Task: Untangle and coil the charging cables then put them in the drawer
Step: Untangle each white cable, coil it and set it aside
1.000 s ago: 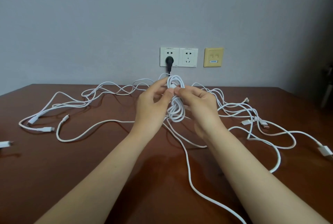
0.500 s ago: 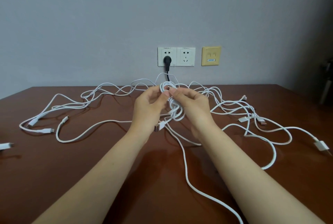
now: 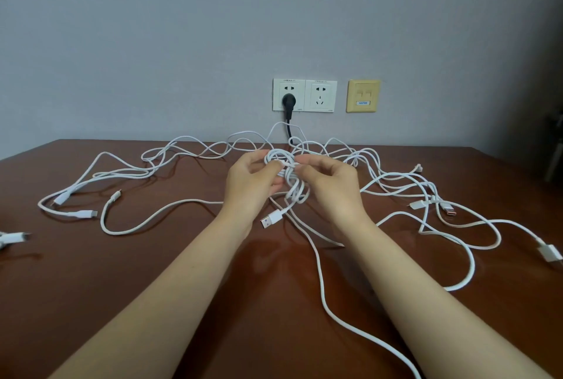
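Two bare hands meet above the middle of the brown table (image 3: 158, 293), and we record both as holding the same item. The left hand (image 3: 251, 185) has its fingers curled round the left side of a small coiled bundle (image 3: 293, 183) of white charging cable. The right hand (image 3: 333, 186) pinches the top of that bundle between thumb and fingertips. The bundle is raised off the table top, between the two hands. From its lower end a short tail hangs toward the near left and ends in a white USB plug (image 3: 272, 219), which is just beside the left wrist. A longer strand (image 3: 323, 287) from the same area trails over the table toward the near right edge of the view.

We note further loose cables (image 3: 122, 172) spread across the left half of the table, with several small connectors lying at their ends. Another tangle (image 3: 426, 189) covers the right half, and it includes an orange-tipped connector (image 3: 450, 211). A white plug (image 3: 548, 252) lies at the right edge of the view. Part of another connector (image 3: 13, 238) shows at the left edge.

On the far wall we observe a double white socket plate (image 3: 320, 95) with a black plug (image 3: 288, 102) seated in its left outlet. The black lead drops behind the table. A yellow wall plate (image 3: 364, 95) sits just to the right of the sockets.
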A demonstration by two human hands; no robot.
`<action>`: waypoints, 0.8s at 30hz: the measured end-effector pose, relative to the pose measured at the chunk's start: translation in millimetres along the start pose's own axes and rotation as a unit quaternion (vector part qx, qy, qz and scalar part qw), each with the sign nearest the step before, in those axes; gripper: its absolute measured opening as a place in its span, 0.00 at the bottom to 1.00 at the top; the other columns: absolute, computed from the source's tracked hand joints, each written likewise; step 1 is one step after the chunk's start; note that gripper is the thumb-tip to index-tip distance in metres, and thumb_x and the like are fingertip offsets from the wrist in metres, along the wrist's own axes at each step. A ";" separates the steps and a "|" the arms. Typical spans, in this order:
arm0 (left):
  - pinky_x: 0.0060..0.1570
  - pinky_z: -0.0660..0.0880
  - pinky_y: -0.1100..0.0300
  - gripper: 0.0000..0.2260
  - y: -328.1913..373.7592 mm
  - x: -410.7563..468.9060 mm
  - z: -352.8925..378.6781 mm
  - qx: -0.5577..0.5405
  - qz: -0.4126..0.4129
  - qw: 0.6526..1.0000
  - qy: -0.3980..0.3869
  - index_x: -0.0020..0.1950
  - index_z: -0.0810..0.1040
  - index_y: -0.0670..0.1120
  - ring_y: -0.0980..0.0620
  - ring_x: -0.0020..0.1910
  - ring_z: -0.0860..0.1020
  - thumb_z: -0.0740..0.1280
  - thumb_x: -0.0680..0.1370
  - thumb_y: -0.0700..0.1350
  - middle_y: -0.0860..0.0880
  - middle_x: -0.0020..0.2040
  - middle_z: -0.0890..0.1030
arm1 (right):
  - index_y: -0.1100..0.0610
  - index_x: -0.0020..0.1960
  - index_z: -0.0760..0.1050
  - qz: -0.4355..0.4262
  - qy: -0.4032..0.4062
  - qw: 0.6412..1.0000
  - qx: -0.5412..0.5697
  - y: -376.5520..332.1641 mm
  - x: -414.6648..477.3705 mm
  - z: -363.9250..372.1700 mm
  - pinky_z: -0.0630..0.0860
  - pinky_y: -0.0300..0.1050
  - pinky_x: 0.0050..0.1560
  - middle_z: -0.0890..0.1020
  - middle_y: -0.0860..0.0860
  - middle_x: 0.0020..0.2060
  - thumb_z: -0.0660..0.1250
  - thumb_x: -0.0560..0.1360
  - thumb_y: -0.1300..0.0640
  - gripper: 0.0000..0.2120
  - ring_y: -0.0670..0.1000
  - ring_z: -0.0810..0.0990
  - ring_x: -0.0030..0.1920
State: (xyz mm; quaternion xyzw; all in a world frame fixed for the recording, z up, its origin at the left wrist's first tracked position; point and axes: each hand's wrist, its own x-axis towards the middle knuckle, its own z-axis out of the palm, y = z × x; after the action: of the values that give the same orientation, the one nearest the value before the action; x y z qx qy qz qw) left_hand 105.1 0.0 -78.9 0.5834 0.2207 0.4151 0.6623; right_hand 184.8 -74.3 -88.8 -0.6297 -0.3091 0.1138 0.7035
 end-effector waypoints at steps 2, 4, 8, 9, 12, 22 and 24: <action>0.34 0.79 0.68 0.09 0.1 1.0 -2.8 -0.022 -0.020 1.000 -0.005 0.56 0.74 0.42 0.58 0.28 0.79 0.63 0.77 0.35 0.47 0.43 0.79 | 0.49 0.40 0.80 -0.015 -0.002 1.000 -0.014 0.6 -0.8 0.1 0.77 0.57 0.55 0.84 0.52 0.42 0.68 0.72 0.64 0.10 0.55 0.83 0.47; 0.36 0.80 0.66 0.10 -0.3 2.5 -6.0 -0.040 -0.036 0.999 -0.008 0.59 0.73 0.40 0.55 0.31 0.80 0.63 0.78 0.36 0.45 0.45 0.79 | 0.48 0.41 0.79 -0.023 0.001 1.000 -0.014 0.6 -1.6 1.2 0.77 0.56 0.55 0.84 0.53 0.42 0.69 0.72 0.63 0.10 0.55 0.83 0.47; 0.38 0.80 0.65 0.11 -0.2 4.3 -8.9 -0.077 -0.050 0.996 0.000 0.61 0.72 0.39 0.51 0.36 0.80 0.61 0.79 0.36 0.43 0.46 0.79 | 0.49 0.43 0.78 -0.002 -0.005 1.000 0.021 0.3 -0.7 3.6 0.76 0.60 0.56 0.83 0.57 0.44 0.71 0.71 0.60 0.07 0.60 0.82 0.49; 0.37 0.80 0.65 0.11 -0.2 4.1 -9.0 -0.083 -0.051 0.995 0.005 0.61 0.72 0.39 0.51 0.37 0.80 0.61 0.79 0.35 0.42 0.48 0.79 | 0.49 0.44 0.78 0.003 -0.015 1.000 0.024 0.4 -0.7 4.0 0.75 0.62 0.56 0.82 0.57 0.43 0.71 0.70 0.59 0.06 0.61 0.82 0.49; 0.38 0.79 0.65 0.11 -2.1 2.8 -8.9 -0.088 -0.054 0.995 0.015 0.61 0.71 0.38 0.50 0.37 0.80 0.61 0.79 0.35 0.41 0.48 0.79 | 0.51 0.44 0.78 0.012 -0.035 0.999 0.002 3.1 -1.3 5.8 0.76 0.63 0.55 0.81 0.57 0.42 0.70 0.72 0.60 0.04 0.62 0.81 0.45; 0.46 0.78 0.58 0.08 -10.4 -2.7 -27.7 0.070 -0.049 0.996 0.024 0.55 0.73 0.43 0.52 0.39 0.78 0.66 0.77 0.40 0.49 0.43 0.77 | 0.61 0.45 0.77 0.035 -0.031 0.998 -0.042 1.2 -3.6 6.3 0.77 0.57 0.53 0.81 0.54 0.38 0.69 0.72 0.62 0.03 0.56 0.79 0.42; 0.55 0.76 0.51 0.14 -5.3 -3.6 -41.2 0.180 -0.021 0.983 0.003 0.59 0.74 0.44 0.49 0.48 0.79 0.69 0.75 0.45 0.47 0.49 0.79 | 0.57 0.41 0.78 0.018 -0.053 0.993 -0.102 -8.4 -3.6 11.7 0.76 0.51 0.51 0.82 0.53 0.38 0.70 0.71 0.61 0.01 0.53 0.80 0.42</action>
State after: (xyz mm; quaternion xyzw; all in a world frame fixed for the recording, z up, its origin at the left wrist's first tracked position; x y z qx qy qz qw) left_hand 72.6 21.5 -93.7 0.6872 0.3059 0.3558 0.5547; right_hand 173.3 -68.3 -81.6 -0.6965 -0.3447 0.1277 0.6163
